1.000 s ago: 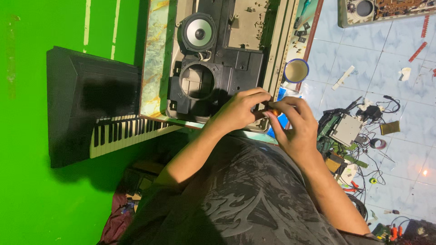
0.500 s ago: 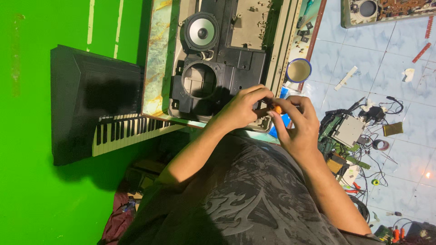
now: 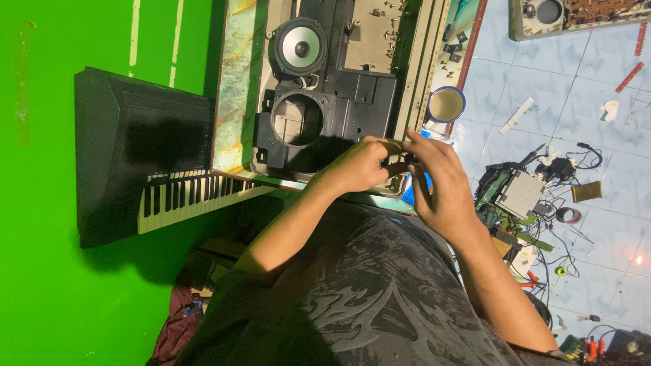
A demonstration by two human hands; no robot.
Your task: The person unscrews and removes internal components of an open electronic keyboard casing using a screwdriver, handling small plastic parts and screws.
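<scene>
My left hand and my right hand meet over the near edge of a black plastic speaker housing. Together they pinch a small dark part between the fingertips; what the part is I cannot tell. The housing has an empty round opening and, beyond it, a mounted grey speaker cone. It lies on a marbled board. My dark patterned shirt fills the bottom of the view.
A black keyboard with white keys stands against the green wall. A blue-rimmed cup sits beside the housing. Circuit boards, a metal box and cables litter the tiled floor; another opened unit lies farther off.
Both hands have stayed together at the housing's edge while the fingers shifted a little. An orange bit seen between the fingers earlier is hidden now. The view has drifted slightly.
</scene>
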